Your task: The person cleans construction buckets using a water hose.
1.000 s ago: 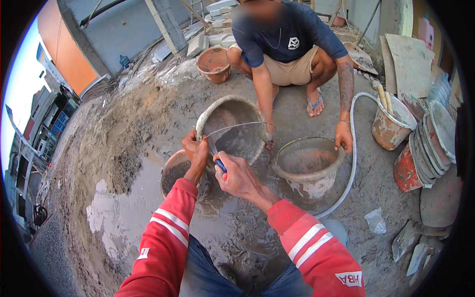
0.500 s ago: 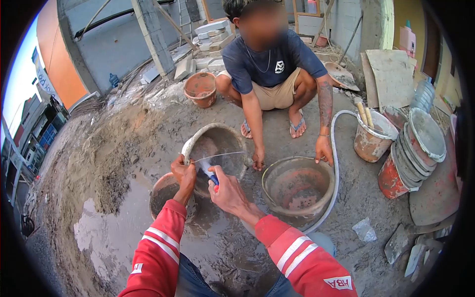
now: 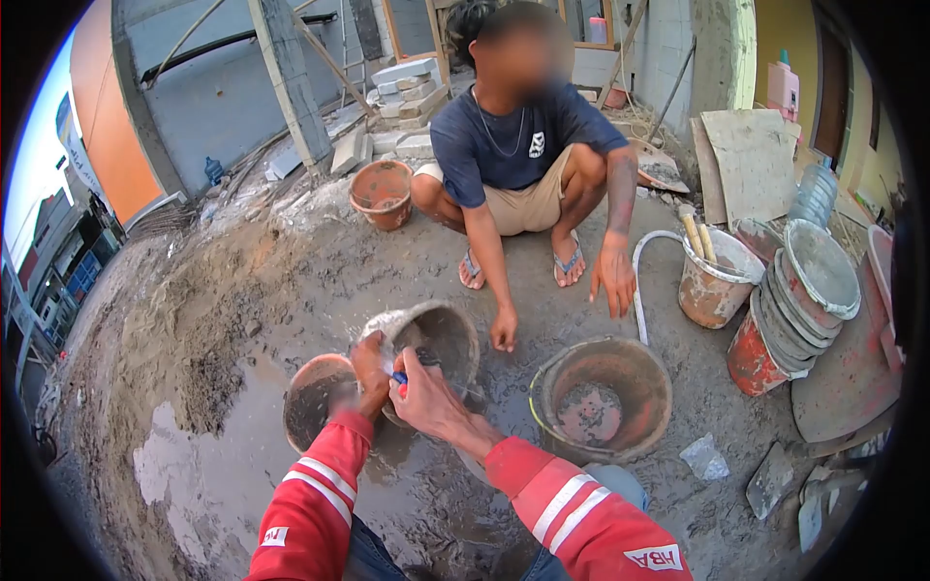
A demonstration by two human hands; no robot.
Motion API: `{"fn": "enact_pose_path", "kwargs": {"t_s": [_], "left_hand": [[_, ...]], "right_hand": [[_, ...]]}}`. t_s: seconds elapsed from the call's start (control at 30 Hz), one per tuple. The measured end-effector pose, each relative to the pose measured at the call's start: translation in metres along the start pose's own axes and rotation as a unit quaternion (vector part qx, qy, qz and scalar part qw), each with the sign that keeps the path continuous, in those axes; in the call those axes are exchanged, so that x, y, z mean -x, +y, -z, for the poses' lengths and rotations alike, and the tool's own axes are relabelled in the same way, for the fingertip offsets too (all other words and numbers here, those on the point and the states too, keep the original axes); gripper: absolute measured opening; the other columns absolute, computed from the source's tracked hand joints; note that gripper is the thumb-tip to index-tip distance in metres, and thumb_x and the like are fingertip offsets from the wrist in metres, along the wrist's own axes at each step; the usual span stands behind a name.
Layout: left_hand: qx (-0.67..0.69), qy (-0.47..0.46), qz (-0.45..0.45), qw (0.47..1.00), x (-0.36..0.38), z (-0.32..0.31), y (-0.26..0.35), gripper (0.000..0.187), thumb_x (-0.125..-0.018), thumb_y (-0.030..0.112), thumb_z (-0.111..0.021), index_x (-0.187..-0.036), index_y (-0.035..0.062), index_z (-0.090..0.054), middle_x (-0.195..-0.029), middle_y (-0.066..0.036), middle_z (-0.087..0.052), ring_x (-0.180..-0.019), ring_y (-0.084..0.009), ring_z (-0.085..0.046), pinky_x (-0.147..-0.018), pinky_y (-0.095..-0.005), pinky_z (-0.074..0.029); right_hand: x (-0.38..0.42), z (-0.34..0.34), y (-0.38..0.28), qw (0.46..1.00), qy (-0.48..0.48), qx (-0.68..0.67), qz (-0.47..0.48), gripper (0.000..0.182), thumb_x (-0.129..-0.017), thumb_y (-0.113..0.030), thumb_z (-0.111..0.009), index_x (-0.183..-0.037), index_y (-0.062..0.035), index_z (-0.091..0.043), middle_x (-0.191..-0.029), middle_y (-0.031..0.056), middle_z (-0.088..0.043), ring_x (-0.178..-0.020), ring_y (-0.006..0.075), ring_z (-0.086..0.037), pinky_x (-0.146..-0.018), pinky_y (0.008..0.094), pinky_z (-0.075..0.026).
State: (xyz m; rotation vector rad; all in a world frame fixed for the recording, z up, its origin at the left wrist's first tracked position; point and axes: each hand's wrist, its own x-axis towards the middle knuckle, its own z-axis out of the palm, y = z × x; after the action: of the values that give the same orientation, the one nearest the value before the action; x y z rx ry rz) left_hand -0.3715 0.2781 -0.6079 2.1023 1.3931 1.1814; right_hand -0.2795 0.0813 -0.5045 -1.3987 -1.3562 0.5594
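Observation:
A muddy bucket (image 3: 455,334) is tilted on its side in front of me, its mouth turned to the right. My left hand (image 3: 369,373) is closed on its left side, the fingers partly hidden by spray. In my right hand (image 3: 428,395) is a hose spray nozzle (image 3: 399,380) with blue and red parts, gripped close beside the left hand. White water spray strikes the bucket's outer wall. Below my left hand stands an orange-brown bucket (image 3: 302,402). A wide muddy bucket (image 3: 654,387) with a wire handle sits to the right.
A person (image 3: 523,145) squats opposite, both hands off the buckets. A white hose (image 3: 640,290) runs behind the right bucket. Further right are a bucket with wooden handles (image 3: 712,286) and a bucket stack (image 3: 780,324). Wet mud (image 3: 213,455) and a terracotta-coloured bucket (image 3: 383,194) lie around.
The tilted bucket has turned so that its outer wall meets the spray. My left hand has shifted with it. The other person's hands have come off the buckets, and the right bucket now tilts towards me.

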Motion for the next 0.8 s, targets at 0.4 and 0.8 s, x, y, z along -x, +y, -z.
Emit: {"fn": "enact_pose_path", "kwargs": {"t_s": [0.4,0.8], "left_hand": [[-0.196,0.119,-0.372,0.899,-0.039,0.089,0.071,0.041,-0.056,0.005,-0.074,-0.095,0.012,-0.063,-0.098,-0.008,-0.069,-0.084,-0.0328,-0.067,-0.065,-0.0423,-0.053],[-0.196,0.161,-0.414,0.874,-0.052,-0.021,0.007,0.03,-0.08,0.009,-0.068,-0.107,0.0226,-0.069,-0.116,-0.005,-0.068,-0.099,-0.0287,-0.066,-0.079,-0.046,-0.052]], "right_hand": [[-0.009,0.023,0.013,0.984,0.046,0.111,-0.129,0.036,-0.086,-0.013,-0.063,-0.115,0.0019,-0.048,-0.091,0.0308,-0.067,-0.089,0.0494,-0.065,-0.079,0.0539,-0.052],[-0.014,0.055,0.004,0.982,0.087,0.123,-0.118,0.03,-0.085,-0.012,-0.065,-0.108,0.0021,-0.054,-0.086,0.0235,-0.068,-0.087,0.0415,-0.068,-0.078,0.0467,-0.053]]}}
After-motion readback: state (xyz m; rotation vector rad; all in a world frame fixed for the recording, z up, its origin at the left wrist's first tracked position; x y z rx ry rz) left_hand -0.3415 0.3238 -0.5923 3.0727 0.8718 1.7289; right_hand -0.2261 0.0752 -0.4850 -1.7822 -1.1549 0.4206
